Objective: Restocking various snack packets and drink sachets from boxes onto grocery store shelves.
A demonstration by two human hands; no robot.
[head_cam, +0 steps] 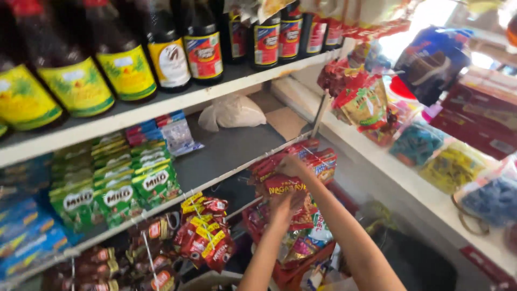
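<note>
Fingers of both hands vanish behind hanging red snack packets [285, 186].

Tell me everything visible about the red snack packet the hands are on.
The red snack packet is a glossy foil-like pouch with yellow lettering, slightly crumpled, hanging among similar red packets at the front edge of the grey shelf. The left hand touches its lower part from below; the right hand sits at its top. Its bottom edge is hidden behind the left hand.
</note>
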